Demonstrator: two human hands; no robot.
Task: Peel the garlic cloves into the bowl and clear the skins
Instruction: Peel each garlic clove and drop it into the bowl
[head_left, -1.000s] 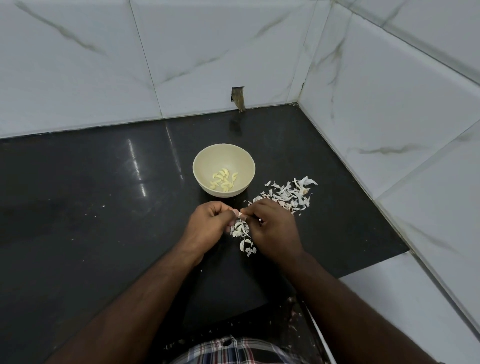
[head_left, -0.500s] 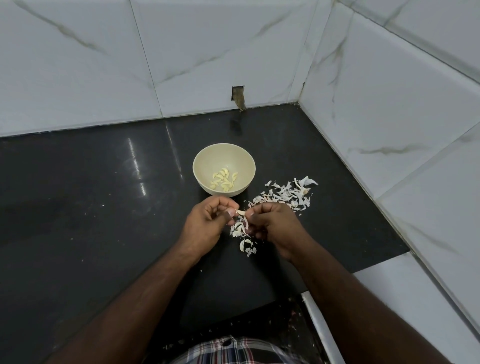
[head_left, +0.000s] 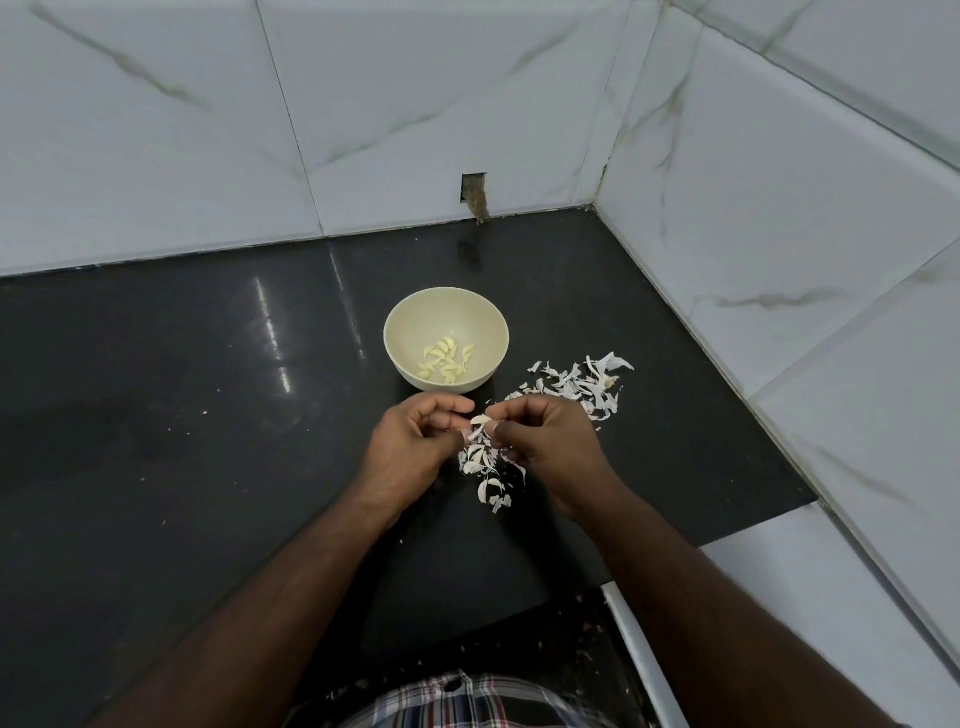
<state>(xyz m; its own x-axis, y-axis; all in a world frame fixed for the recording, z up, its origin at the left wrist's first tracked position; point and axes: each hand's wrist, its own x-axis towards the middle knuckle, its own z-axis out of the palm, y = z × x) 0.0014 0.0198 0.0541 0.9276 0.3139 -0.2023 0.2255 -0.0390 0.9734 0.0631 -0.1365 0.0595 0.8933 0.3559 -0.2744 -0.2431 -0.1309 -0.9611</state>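
A cream bowl (head_left: 410, 322) stands on the black counter and holds several peeled garlic cloves (head_left: 448, 359). Just in front of it my left hand (head_left: 410, 447) and my right hand (head_left: 545, 441) meet, fingers curled, both pinching one small garlic clove (head_left: 479, 422) between their fingertips. A bit of pale skin hangs from the clove. Loose garlic skins (head_left: 576, 387) lie scattered to the right of the bowl, and a smaller heap of skins (head_left: 488, 467) lies on the counter under my hands.
White marble wall tiles (head_left: 779, 208) close the counter at the back and right, forming a corner. A small hole in the back wall (head_left: 474, 189) sits above the bowl. The black counter (head_left: 156, 415) stretches to the left. A white ledge (head_left: 831, 597) lies at the right front.
My right hand has turned so its fingers face upward more, and both hands have lifted slightly toward the bowl. The clove stays pinched between them.
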